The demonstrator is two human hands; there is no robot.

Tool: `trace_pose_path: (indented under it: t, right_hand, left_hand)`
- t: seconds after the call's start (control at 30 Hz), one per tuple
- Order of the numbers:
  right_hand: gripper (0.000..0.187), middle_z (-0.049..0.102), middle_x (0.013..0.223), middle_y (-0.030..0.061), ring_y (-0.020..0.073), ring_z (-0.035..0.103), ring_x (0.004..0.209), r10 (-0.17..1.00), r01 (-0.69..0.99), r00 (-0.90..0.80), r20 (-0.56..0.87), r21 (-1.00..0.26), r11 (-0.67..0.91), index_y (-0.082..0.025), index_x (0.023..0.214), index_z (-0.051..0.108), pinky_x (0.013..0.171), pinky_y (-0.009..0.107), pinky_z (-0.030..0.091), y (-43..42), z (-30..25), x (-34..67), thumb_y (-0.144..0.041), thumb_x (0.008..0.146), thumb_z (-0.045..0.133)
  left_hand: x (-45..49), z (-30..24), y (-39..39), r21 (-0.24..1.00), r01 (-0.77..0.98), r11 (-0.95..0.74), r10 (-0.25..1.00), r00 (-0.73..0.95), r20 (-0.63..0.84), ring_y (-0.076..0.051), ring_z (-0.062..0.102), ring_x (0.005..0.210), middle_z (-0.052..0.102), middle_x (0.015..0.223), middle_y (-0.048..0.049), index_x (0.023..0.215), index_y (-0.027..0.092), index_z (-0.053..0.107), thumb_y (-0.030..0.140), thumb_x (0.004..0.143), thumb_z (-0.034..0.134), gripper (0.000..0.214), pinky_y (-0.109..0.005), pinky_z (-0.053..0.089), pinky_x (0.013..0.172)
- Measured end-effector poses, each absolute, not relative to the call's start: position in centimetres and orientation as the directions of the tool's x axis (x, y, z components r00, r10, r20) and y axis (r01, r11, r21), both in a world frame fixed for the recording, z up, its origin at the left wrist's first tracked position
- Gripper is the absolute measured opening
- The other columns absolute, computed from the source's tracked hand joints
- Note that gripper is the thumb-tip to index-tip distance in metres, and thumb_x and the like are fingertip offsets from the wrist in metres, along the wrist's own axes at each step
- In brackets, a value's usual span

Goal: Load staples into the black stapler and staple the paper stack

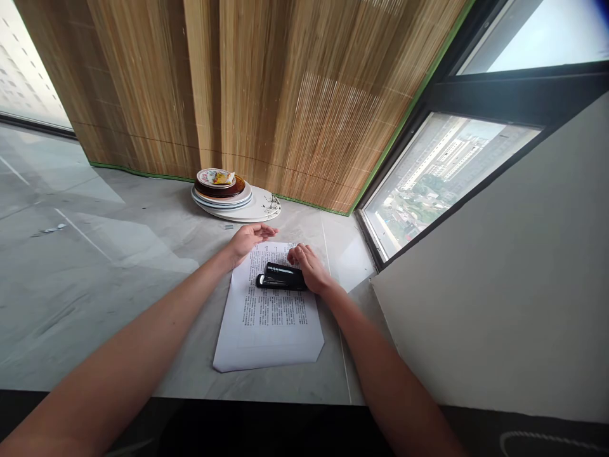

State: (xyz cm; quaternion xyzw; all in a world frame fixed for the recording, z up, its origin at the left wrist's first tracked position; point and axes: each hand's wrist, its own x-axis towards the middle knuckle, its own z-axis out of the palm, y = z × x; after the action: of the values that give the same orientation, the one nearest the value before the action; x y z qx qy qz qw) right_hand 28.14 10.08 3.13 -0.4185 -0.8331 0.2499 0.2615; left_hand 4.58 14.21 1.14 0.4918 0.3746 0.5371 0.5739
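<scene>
A black stapler point(281, 277) lies across printed paper sheets point(271, 346) on the grey marbled surface. My right hand point(310, 266) is at the stapler's right end and covers part of it. Its fingers bend round the far side, while the thumb is hidden. At the far left corner of the sheets is my left hand point(250, 241), its fingers stretched out to the right and holding nothing. Small dark text fills much of the top page, with a blank margin at the near end.
Beyond my left hand stands a stack of plates point(202, 202), with a yellowish item on the topmost small one. A slatted bamboo blind point(247, 89) hangs behind. To the right are a dark-framed window point(404, 190) and a white wall point(485, 285). Small scraps point(52, 228) lie far left.
</scene>
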Motion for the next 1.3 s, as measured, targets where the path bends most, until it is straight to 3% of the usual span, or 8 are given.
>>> trace_pose_path:
  t: [0.13, 0.3, 0.43, 0.73, 0.93, 1.1, 1.17, 1.3]
  right_hand:
    - [0.067, 0.058, 0.097, 0.0049, 0.0234, 0.051, 0.1, 0.834, 0.574, -0.512, 0.206, -0.64, 0.511, -0.024, 0.087, 0.059, 0.102, 0.044, 0.04, 10.3, 3.3, 28.3, -0.058, 0.109, 0.005]
    - [0.04, 0.061, 0.097, 0.0035, 0.0199, 0.053, 0.088, 0.773, 0.372, -0.598, 0.211, -0.782, 0.501, -0.023, 0.101, 0.063, 0.084, 0.034, 0.047, 11.1, 5.2, 31.3, -0.061, 0.1, 0.052]
    - [0.04, 0.062, 0.102, 0.0035, 0.0163, 0.05, 0.079, 0.665, 0.221, -0.739, 0.109, -0.893, 0.393, -0.023, 0.112, 0.07, 0.072, 0.03, 0.045, 11.5, 6.1, 33.5, -0.056, 0.09, 0.07]
    - [0.045, 0.056, 0.081, -0.0011, 0.0143, 0.047, 0.072, 0.531, 0.173, -0.847, -0.032, -0.96, 0.219, -0.02, 0.116, 0.073, 0.065, 0.027, 0.04, 12.6, 4.5, 33.5, -0.053, 0.085, 0.078]
    - [0.048, 0.065, 0.096, 0.0035, 0.0157, 0.052, 0.076, 0.592, 0.216, -0.803, 0.069, -0.892, 0.397, -0.022, 0.122, 0.072, 0.067, 0.029, 0.044, 11.7, 5.6, 33.2, -0.058, 0.091, 0.07]
    - [0.052, 0.068, 0.129, 0.0082, 0.0266, 0.06, 0.113, 0.514, 0.206, -0.82, 0.251, -0.708, 0.675, -0.027, 0.128, 0.07, 0.097, 0.041, 0.05, 10.1, 5.8, 30.2, -0.05, 0.083, 0.082]
    - [0.042, 0.072, 0.12, 0.0072, 0.026, 0.063, 0.111, 0.503, 0.213, -0.82, 0.274, -0.669, 0.712, -0.024, 0.122, 0.073, 0.098, 0.041, 0.05, 9.8, 5.4, 29.4, -0.04, 0.084, 0.083]
    - [0.028, 0.076, 0.088, 0.001, 0.0192, 0.069, 0.078, 0.661, 0.291, -0.686, 0.303, -0.719, 0.632, -0.019, 0.109, 0.077, 0.074, 0.031, 0.053, 9.9, 4.9, 29.9, -0.033, 0.085, 0.08]
  left_hand:
    - [4.6, 1.2, 14.2, 0.96, -0.276, -0.045, 0.987, 0.134, 0.085, -0.029, 0.066, 0.119, 0.078, 0.116, -0.0114, 0.087, 0.015, 0.075, 0.01, 0.062, 0.065, 0.027, -0.05, 0.04, 0.114]
    - [4.7, 1.2, 14.2, 0.97, -0.236, -0.06, 0.986, 0.137, 0.095, -0.028, 0.066, 0.12, 0.077, 0.114, -0.0113, 0.085, 0.015, 0.074, 0.01, 0.062, 0.064, 0.025, -0.048, 0.041, 0.113]
    - [4.7, 1.1, 14.2, 0.979, -0.188, -0.076, 0.985, 0.138, 0.103, -0.027, 0.066, 0.119, 0.077, 0.116, -0.0112, 0.086, 0.016, 0.073, 0.013, 0.066, 0.066, 0.021, -0.048, 0.041, 0.113]
    - [4.8, 1.2, 14.1, 0.978, -0.201, -0.061, 0.987, 0.132, 0.088, -0.027, 0.066, 0.117, 0.077, 0.116, -0.0117, 0.085, 0.015, 0.073, 0.014, 0.066, 0.07, 0.02, -0.048, 0.041, 0.112]
    - [4.8, 1.3, 14.1, 0.969, -0.235, -0.073, 0.987, 0.124, 0.104, -0.028, 0.066, 0.118, 0.077, 0.114, -0.0124, 0.083, 0.015, 0.075, 0.013, 0.064, 0.067, 0.02, -0.046, 0.042, 0.111]
    - [4.9, 1.3, 14.0, 0.968, -0.244, -0.061, 0.988, 0.126, 0.093, -0.027, 0.067, 0.115, 0.078, 0.111, -0.0115, 0.083, 0.015, 0.075, 0.012, 0.062, 0.068, 0.022, -0.047, 0.041, 0.112]
    - [4.8, 1.5, 14.0, 0.969, -0.241, -0.061, 0.989, 0.117, 0.091, -0.028, 0.068, 0.114, 0.078, 0.111, -0.0119, 0.083, 0.015, 0.074, 0.013, 0.064, 0.069, 0.02, -0.048, 0.04, 0.112]
    - [4.8, 2.3, 13.6, 0.946, -0.269, -0.18, 0.975, 0.079, 0.208, -0.029, 0.066, 0.12, 0.076, 0.119, -0.013, 0.086, 0.016, 0.074, 0.019, 0.074, 0.07, 0.013, -0.048, 0.038, 0.113]
